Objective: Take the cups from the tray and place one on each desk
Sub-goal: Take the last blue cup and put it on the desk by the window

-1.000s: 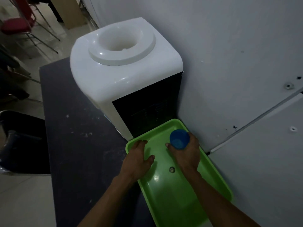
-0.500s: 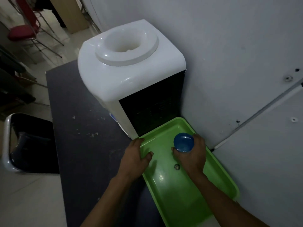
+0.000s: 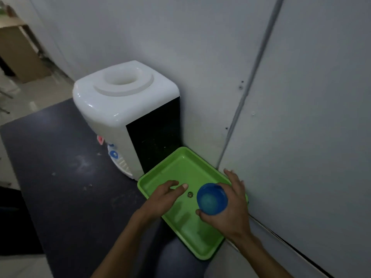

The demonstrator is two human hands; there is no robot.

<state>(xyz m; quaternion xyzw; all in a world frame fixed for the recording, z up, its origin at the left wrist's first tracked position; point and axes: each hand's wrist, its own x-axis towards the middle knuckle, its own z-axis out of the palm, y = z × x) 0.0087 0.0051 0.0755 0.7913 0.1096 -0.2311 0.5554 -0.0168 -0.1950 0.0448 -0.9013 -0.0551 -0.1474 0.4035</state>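
Head view: right hand (image 3: 228, 207) gripped a blue cup (image 3: 212, 198), mouth toward camera, held over the right side of the green tray (image 3: 180, 167). Left hand (image 3: 162, 199) spread, fingers on the tray's left rim. Tray sat on dark desk (image 3: 60, 177), near a white water dispenser (image 3: 120, 109).

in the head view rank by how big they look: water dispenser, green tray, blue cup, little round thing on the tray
1. water dispenser
2. green tray, though it sits nearer the camera, so true size is unsure
3. blue cup, held in the right hand
4. little round thing
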